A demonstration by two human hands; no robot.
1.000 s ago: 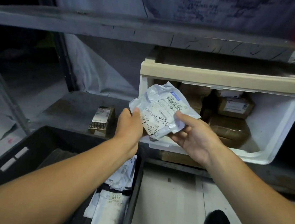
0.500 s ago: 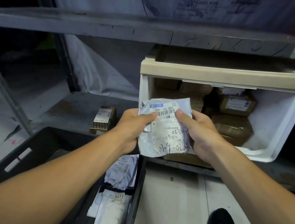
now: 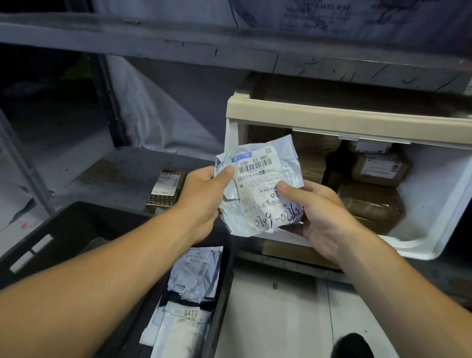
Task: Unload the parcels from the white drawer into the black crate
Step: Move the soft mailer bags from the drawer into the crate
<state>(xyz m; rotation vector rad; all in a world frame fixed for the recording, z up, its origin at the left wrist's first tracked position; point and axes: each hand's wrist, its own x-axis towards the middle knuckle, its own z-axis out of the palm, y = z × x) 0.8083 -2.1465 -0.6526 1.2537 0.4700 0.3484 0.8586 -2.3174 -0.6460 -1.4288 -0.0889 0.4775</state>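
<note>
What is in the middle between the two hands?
In the head view, the white plastic parcel sits between them. The left hand pinches its left edge and the right hand grips its right side.

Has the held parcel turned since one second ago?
Yes. The parcel has turned: against the drawer, its barcode now sits upright at the top. Both hands hold it.

Dim room w/ a grey metal shelving unit (image 3: 186, 44), scuffed along its front edge. A pale plastic sheet (image 3: 154, 109) hung behind it. The floor (image 3: 277, 317) below was light grey, lit from above.
</note>
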